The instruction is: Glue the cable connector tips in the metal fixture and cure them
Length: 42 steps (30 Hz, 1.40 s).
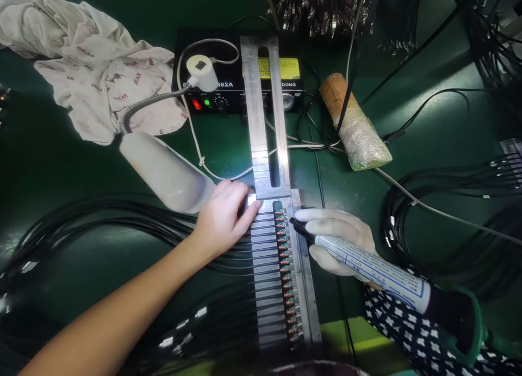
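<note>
My bare left hand (224,215) has its fingers curled at the upper left edge of a slotted metal jig (267,305), thumb pressed on its top. Black cables (163,223) run in from the left and lie side by side in the jig's slots. Their ends, small green circuit boards with metal connectors (284,262), line up along the jig's window. In white finger covers, my right hand (338,237) is closed around a glue syringe (371,267) with a printed label. Its black tip is at the upper connectors; actual contact is unclear.
Beyond the jig, a second slotted metal plate (261,120) leans over a black dispenser box (191,96). At left are a white flexible-neck lamp (167,172) and a crumpled printed cloth (118,87). A plastic-wrapped roll (354,123) and coiled cables (391,202) lie right.
</note>
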### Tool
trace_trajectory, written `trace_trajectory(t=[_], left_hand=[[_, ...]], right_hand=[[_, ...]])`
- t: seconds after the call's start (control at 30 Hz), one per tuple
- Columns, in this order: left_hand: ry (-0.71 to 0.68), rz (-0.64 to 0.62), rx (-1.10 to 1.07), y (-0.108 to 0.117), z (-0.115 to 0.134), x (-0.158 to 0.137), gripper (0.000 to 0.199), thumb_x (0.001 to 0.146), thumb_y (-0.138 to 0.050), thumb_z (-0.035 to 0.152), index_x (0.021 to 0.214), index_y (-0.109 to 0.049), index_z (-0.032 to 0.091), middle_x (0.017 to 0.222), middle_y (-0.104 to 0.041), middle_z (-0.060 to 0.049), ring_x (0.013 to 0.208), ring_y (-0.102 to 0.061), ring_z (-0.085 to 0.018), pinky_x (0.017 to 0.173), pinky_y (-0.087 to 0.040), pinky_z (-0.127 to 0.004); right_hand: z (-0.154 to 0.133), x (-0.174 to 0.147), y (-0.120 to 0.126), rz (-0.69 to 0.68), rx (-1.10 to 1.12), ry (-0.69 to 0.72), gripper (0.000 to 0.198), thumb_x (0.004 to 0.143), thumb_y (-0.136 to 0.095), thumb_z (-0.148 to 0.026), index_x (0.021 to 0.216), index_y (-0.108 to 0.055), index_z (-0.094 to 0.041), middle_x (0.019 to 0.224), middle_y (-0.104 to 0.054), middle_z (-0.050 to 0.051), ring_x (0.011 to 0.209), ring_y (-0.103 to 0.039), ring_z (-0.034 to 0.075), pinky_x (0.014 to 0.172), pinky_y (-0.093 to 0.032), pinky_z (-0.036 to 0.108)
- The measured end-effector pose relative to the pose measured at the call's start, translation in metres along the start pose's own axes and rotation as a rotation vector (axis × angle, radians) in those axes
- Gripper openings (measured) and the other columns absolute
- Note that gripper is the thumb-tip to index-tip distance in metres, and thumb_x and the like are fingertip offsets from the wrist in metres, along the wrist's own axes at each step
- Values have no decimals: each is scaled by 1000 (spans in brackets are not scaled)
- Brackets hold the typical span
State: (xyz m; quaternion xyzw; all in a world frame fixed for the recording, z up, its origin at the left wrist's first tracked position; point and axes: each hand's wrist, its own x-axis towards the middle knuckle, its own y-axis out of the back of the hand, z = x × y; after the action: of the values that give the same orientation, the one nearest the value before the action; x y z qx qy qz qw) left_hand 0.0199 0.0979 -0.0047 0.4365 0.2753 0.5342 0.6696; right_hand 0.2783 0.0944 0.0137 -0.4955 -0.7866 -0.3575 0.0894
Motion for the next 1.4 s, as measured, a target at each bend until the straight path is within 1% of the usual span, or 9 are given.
trace_trajectory(t=[0.17,0.43,0.63,0.77,0.9,1.03,1.17,1.27,1.4], left_hand=[[9,-8,0,1,0,0,19,96,-48,35,87,-54,20,75,-57,-1,78,-52,-19,70,-36,-33],[10,-1,-6,0,0,0,18,96,-49,34,88,-54,19,76,-57,-2,78,-52,-19,70,-35,-32],[14,1,-1,1,1,0,19,96,-48,35,87,-54,19,76,-58,-2,77,-52,-19,70,-36,-33],[6,6,10,1,1,1,19,96,-48,35,85,-53,20,75,-58,-2,78,-52,-19,70,-35,-33],[14,-4,11,0,1,1,21,96,-47,37,86,-53,20,76,-59,-3,77,-52,-20,70,-35,-34],[10,0,16,0,0,1,21,96,-47,37,87,-54,20,76,-59,-3,77,-52,-20,71,-35,-34],[7,1,26,0,0,1,21,96,-46,37,87,-55,20,75,-58,-2,77,-53,-20,71,-35,-34],[20,-5,27,0,0,1,23,95,-46,39,87,-55,20,74,-58,-2,76,-53,-20,71,-36,-34],[19,-7,24,0,0,1,23,95,-46,39,86,-54,20,74,-58,-2,76,-52,-20,71,-35,-34]], right_hand=[[0,0,0,-6,-2,-5,34,83,-68,-16,116,-61,-21,115,-72,10,101,-72,21,84,-65,36],[-1,1,-2,20,-11,4,31,81,-70,-13,111,-64,-17,113,-72,12,99,-73,21,83,-65,33],[0,2,-2,17,-2,-38,32,84,-69,-17,115,-64,-23,116,-72,8,98,-73,21,82,-66,36],[1,2,-3,25,1,-25,36,81,-69,-12,116,-64,-21,117,-71,9,98,-73,21,82,-66,36],[0,2,-2,20,7,-51,33,82,-69,-15,114,-65,-22,117,-71,8,98,-73,22,82,-65,36],[1,2,-2,19,-4,-58,34,82,-70,-14,114,-65,-21,118,-71,9,99,-73,21,83,-65,36],[2,1,-2,23,-8,-49,34,82,-70,-13,115,-64,-20,118,-71,11,99,-73,22,84,-65,36],[1,2,-1,24,1,-28,35,83,-68,-14,117,-63,-23,118,-71,8,98,-73,21,81,-66,35],[0,2,-2,20,-9,-13,35,83,-67,-15,116,-63,-24,116,-72,7,98,-73,21,80,-66,35]])
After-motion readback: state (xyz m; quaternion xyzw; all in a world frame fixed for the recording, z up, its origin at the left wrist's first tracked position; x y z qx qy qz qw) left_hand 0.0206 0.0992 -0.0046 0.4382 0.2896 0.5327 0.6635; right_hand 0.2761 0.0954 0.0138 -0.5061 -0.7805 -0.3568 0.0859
